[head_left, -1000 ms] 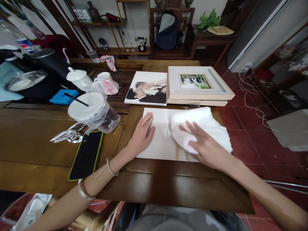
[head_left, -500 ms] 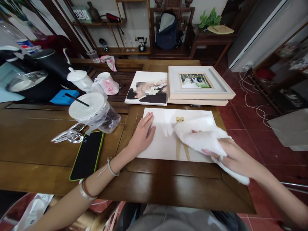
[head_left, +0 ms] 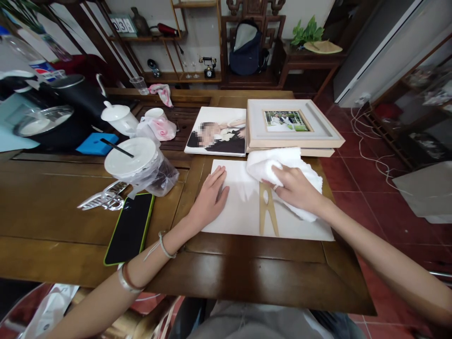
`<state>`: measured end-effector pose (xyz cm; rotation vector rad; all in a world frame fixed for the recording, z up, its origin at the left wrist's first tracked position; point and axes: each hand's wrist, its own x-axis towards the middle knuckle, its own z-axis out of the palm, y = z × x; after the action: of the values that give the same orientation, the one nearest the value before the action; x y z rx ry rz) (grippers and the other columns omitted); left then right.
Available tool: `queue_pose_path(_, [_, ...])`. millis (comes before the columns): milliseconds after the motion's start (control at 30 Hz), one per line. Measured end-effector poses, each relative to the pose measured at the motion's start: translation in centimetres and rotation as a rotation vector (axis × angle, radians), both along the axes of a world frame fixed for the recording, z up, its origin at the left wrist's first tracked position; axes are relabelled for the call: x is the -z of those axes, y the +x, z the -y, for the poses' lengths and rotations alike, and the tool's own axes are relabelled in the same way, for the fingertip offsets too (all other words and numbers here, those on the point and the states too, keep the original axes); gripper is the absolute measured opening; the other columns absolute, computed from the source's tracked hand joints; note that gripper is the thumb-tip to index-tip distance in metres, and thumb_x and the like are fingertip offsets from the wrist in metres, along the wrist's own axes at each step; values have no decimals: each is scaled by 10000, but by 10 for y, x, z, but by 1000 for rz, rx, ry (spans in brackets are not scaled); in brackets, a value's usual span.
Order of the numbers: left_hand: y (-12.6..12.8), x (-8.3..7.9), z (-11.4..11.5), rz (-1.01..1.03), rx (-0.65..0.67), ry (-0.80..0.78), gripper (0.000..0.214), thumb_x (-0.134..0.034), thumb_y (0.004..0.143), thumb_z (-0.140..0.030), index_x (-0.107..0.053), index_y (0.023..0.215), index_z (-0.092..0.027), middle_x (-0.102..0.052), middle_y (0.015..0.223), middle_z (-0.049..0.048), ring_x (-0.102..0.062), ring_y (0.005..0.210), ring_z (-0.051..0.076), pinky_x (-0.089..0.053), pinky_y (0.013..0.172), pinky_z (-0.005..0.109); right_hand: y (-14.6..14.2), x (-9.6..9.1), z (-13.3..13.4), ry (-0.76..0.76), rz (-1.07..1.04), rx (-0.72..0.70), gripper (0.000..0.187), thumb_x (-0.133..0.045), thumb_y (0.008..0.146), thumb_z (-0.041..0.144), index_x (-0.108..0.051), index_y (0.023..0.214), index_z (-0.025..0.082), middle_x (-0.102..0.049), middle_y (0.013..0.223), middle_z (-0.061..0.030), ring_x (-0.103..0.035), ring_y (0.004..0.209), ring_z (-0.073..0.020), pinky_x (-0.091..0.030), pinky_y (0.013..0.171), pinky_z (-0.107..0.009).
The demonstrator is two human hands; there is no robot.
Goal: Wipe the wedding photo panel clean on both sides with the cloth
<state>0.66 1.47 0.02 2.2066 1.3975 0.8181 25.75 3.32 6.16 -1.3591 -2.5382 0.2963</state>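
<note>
A white rectangular panel lies flat near the table's front edge. On its left end rests my left hand, flat with the fingers stretched out. My right hand grips a white cloth and presses it on the panel's upper right part. Below that hand a tan, two-legged stand piece lies against the panel; the cloth covers its top end. Behind the panel are a photo print and a pale picture frame holding a small photo, stacked on another pale frame.
On the left stand a lidded cup with a black straw, a phone and a silver crumpled item. Farther back are a white teapot, a blue box and a black pot. The wooden table ends at the right above red tiles.
My right hand has moved up and left over the panel with the cloth, uncovering more of the tan piece's legs and the panel's lower right corner. My left hand stays in place.
</note>
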Motion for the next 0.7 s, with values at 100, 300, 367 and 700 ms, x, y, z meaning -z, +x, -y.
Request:
queue_pose_path(100, [0, 0, 0, -5, 1, 4, 449, -396, 939, -257, -438, 1359, -104, -394, 1468, 167, -299, 1408, 244, -248, 1161, 468, -3, 4, 21, 87, 85, -151, 212, -479, 686, 82, -575, 867, 137, -607, 1132, -176, -506, 1199, -320, -406, 1003, -510])
queue_pose_path(300, [0, 2, 0, 14, 6, 9, 450, -401, 941, -269, -430, 1370, -136, -387, 1474, 156, -293, 1410, 250, -246, 1159, 482, -10, 15, 91, 186, 67, -309, 171, -532, 699, 50, -628, 806, 143, -429, 1418, -192, -318, 1376, -336, -350, 1100, -546])
queue_pose_path(367, [-1, 3, 0, 16, 6, 13, 450, -394, 944, -270, -423, 1376, -146, -386, 1476, 152, -287, 1413, 249, -245, 1160, 484, -10, 14, 112, 171, 17, -326, 178, -526, 699, 44, -627, 800, 150, -423, 1427, -185, -306, 1380, -339, -370, 1084, -556])
queue_pose_path(700, [-1, 0, 0, -18, 12, -2, 453, -373, 947, -256, -421, 1373, -111, -382, 1476, 167, -284, 1414, 250, -243, 1162, 474, 4, -25, 76, -44, 108, -283, 296, -438, 598, 24, -568, 823, 166, -590, 1255, -134, -522, 1230, -252, -471, 1017, -397])
